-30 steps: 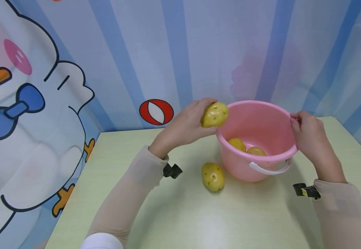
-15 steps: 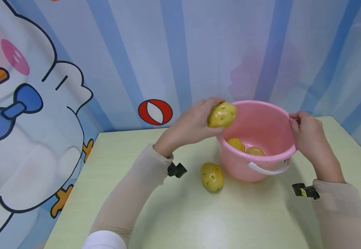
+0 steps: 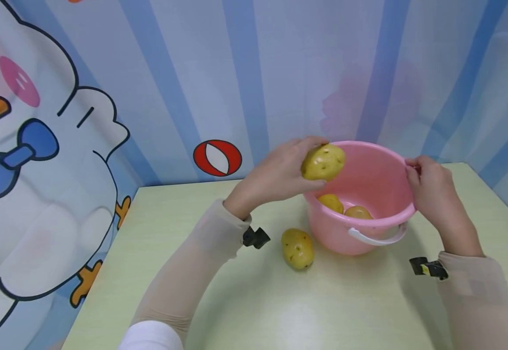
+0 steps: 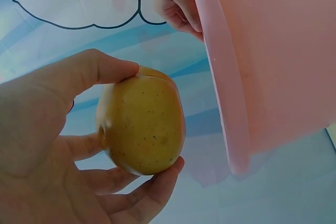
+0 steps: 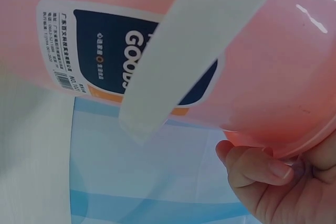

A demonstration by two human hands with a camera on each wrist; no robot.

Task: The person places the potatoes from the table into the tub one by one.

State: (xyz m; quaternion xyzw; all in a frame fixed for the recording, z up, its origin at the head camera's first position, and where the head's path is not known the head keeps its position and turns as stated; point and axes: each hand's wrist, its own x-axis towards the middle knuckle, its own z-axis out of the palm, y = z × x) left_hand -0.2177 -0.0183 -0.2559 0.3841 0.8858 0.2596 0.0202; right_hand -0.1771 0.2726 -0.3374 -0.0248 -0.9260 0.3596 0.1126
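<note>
My left hand (image 3: 280,170) holds a yellow potato (image 3: 324,162) over the left rim of a pink bucket (image 3: 353,238). In the left wrist view the thumb and fingers wrap the held potato (image 4: 144,124), with the bucket's rim (image 4: 220,77) just beyond it. My right hand (image 3: 435,192) grips the bucket's right rim; the right wrist view shows its curled fingers (image 5: 257,169) at that edge. Two potatoes lie at the bottom of the bucket, one yellow (image 3: 332,202) and one browner (image 3: 358,212). Another potato (image 3: 298,249) rests on the table, left of the bucket.
The bucket's white handle (image 3: 376,239) hangs down at its front. A dark-blue label (image 5: 105,51) is stuck on its side. The pale table (image 3: 254,301) ends at a striped blue backdrop (image 3: 280,73) with a cartoon duck (image 3: 39,204) at left.
My left hand has moved right with its potato, from beside the bucket's rim to over it. The right hand keeps its grip on the rim, and the bucket stays in place.
</note>
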